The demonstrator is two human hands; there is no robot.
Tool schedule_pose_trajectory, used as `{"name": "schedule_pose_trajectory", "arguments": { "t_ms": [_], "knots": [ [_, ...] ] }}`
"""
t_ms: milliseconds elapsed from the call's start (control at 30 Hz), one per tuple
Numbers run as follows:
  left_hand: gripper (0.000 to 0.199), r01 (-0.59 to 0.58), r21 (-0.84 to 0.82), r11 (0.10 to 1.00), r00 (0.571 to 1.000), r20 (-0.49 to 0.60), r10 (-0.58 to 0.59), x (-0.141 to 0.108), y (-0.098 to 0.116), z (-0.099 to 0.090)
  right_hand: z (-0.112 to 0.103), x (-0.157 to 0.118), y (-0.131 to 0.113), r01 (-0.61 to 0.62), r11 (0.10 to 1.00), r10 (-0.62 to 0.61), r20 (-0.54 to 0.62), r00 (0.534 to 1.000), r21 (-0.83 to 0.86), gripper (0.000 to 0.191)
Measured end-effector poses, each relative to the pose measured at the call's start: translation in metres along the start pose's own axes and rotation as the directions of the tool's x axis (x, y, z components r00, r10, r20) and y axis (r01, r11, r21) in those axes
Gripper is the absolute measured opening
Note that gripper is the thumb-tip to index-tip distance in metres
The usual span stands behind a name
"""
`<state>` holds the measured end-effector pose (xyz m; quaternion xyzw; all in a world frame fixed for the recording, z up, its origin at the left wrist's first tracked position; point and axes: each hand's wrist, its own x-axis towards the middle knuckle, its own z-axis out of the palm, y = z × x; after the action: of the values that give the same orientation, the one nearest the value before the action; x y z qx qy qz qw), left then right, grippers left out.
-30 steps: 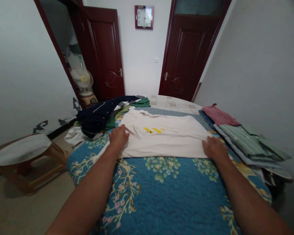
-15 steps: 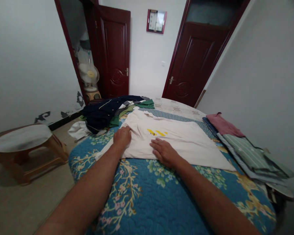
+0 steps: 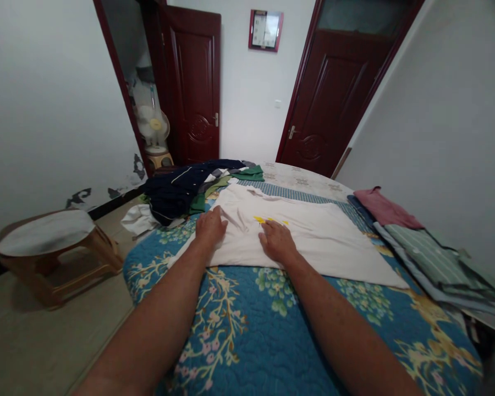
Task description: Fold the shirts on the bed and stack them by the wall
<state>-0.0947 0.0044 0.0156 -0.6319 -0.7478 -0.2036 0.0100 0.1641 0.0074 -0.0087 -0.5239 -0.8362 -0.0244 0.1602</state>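
Two bare hands rest on a white shirt (image 3: 313,242) that lies spread flat on the bed (image 3: 272,330), and the head view is the only one, so everything comes from it. The left hand (image 3: 211,226) lies near the left edge of the shirt with the fingers curled loosely down onto the cloth; it seems to press there and pinch a little at the edge, perhaps to keep the fabric from sliding, but whether it really grips a fold I cannot tell. The right hand (image 3: 275,242) lies open and palm down close to the left one, just below the yellow print (image 3: 271,220), with flat fingers, as one does to smooth cloth or to hold a line in it. The shirt lies across the middle of the blue flowered cover, with its near hem toward the person and the rest stretching to the right, where it is free of any hand. Behind the left hand, a loose heap of dark and green clothes (image 3: 190,190) lies unsorted at the far left of the bed. On the right side a pile of folded clothes (image 3: 421,242) lies in order, well apart from the heap. A wooden stool (image 3: 49,242) stands on the floor at the left, and a fan (image 3: 153,124) stands in the open doorway.
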Motion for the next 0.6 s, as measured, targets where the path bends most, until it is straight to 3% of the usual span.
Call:
{"name": "schedule_pose_trajectory", "arguments": {
  "t_ms": [100,167,300,433,600],
  "knots": [
    [0.073,-0.036,-0.056,0.998,0.999,0.001,0.037,0.004,0.001,0.000,-0.002,-0.001,-0.001,0.035,0.999,-0.034,-0.038,0.999,0.027,0.046],
    [0.073,-0.035,-0.077,0.996,0.999,-0.005,0.035,0.008,0.002,0.002,-0.001,-0.001,0.000,0.097,0.994,-0.094,-0.061,0.994,0.056,0.044],
    [0.046,-0.009,-0.025,1.000,1.000,-0.027,0.008,0.014,0.001,0.007,0.004,0.002,0.001,0.212,0.974,-0.208,-0.050,0.977,0.083,0.039],
    [0.024,-0.009,-0.017,1.000,1.000,-0.018,0.009,0.019,0.000,0.010,0.007,0.003,0.001,0.203,0.976,-0.205,0.020,0.979,0.073,0.045],
    [0.024,0.053,-0.280,0.958,0.992,-0.091,-0.082,0.027,0.004,0.004,0.003,0.002,-0.001,0.173,0.983,-0.177,0.052,0.983,0.063,0.048]
  ]
}}
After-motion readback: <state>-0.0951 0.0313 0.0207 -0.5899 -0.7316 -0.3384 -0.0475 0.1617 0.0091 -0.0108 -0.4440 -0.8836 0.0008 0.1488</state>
